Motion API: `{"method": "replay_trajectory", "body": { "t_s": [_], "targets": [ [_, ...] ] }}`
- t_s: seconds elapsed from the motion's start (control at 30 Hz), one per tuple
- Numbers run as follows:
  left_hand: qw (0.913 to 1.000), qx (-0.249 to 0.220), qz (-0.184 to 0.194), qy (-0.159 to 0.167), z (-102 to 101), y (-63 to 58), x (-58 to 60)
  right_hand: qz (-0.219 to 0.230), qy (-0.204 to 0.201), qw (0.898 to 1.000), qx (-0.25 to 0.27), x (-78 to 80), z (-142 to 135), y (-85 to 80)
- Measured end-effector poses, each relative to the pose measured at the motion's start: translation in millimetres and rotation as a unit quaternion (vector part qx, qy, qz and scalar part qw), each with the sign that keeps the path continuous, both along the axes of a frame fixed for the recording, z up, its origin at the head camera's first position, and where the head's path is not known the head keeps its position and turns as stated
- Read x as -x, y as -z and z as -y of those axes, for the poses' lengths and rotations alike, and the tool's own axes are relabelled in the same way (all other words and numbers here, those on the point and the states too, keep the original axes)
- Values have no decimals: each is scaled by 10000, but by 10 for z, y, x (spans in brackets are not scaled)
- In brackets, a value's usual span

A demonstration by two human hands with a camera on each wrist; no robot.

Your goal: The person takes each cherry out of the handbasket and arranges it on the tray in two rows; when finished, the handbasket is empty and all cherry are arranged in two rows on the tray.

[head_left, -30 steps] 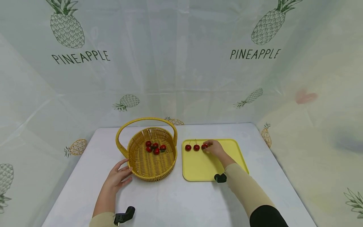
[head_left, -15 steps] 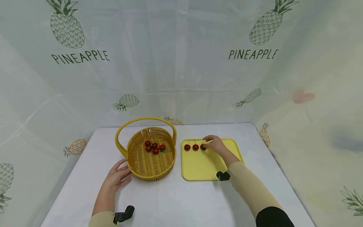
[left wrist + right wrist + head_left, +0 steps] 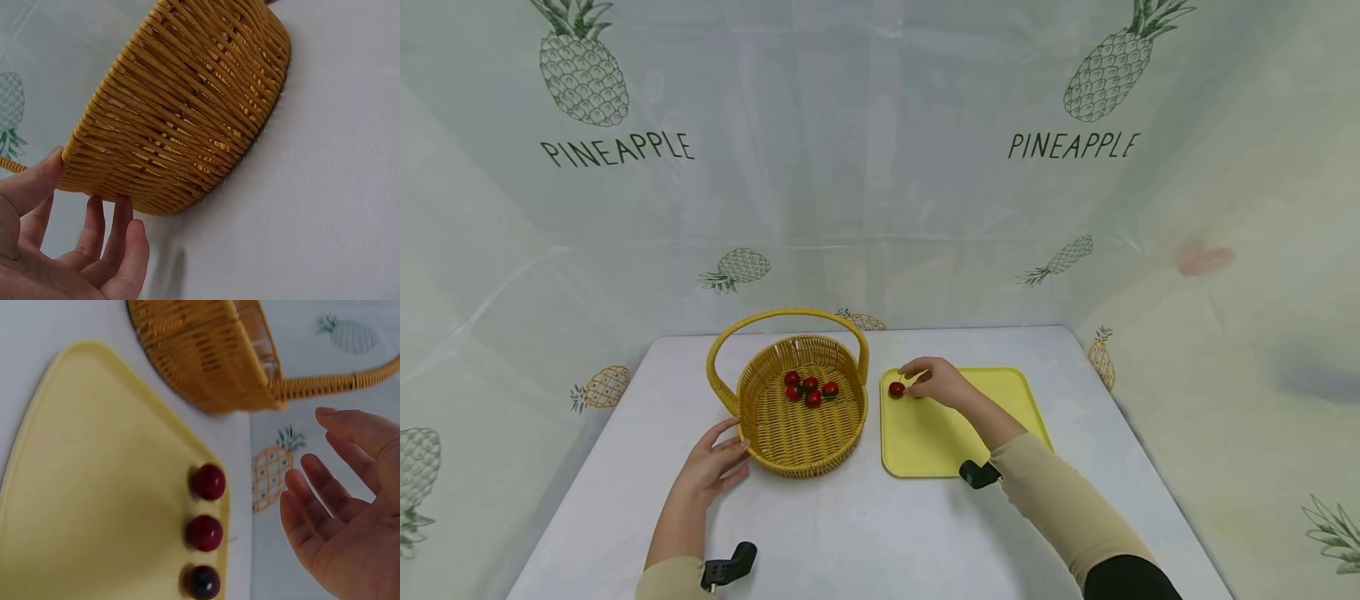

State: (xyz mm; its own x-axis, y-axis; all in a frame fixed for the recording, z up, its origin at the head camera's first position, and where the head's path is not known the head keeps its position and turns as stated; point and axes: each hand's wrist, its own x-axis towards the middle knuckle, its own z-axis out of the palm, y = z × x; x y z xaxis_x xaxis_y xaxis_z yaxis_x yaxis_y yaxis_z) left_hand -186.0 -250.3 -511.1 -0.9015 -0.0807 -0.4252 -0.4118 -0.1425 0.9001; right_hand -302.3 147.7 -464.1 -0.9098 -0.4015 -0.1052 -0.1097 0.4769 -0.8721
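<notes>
My left hand touches the left side of a yellow-brown wicker basket. In the left wrist view its thumb is at the rim and its bent fingertips lie against the outer wall. Several red cherries lie inside the basket. Over the yellow tray hovers my right hand, its fingers loosely bent and spread. The right wrist view shows three cherries in a row along the tray's far edge: one red, one with a stem, one darker. Nothing is between the right fingers.
A tall arched handle rises over the basket. Basket and tray stand side by side on a white table, a narrow gap between them. A curtain printed with pineapples hangs behind the table.
My right hand has let go of the rightmost cherry, whose dark side now faces up, and has moved left toward the middle one. The left hand stays at the basket.
</notes>
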Motion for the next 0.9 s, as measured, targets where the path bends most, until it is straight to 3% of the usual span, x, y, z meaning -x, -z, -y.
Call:
{"method": "replay_trajectory", "body": {
  "t_s": [0.4, 0.9],
  "targets": [
    [9999, 44, -19, -127, 11, 33, 21, 26, -964, 9952, 177, -146, 480, -106],
    [9998, 108, -35, -172, -23, 38, 22, 156, -1143, 9932, 137, -91, 936, 19]
  ]
}}
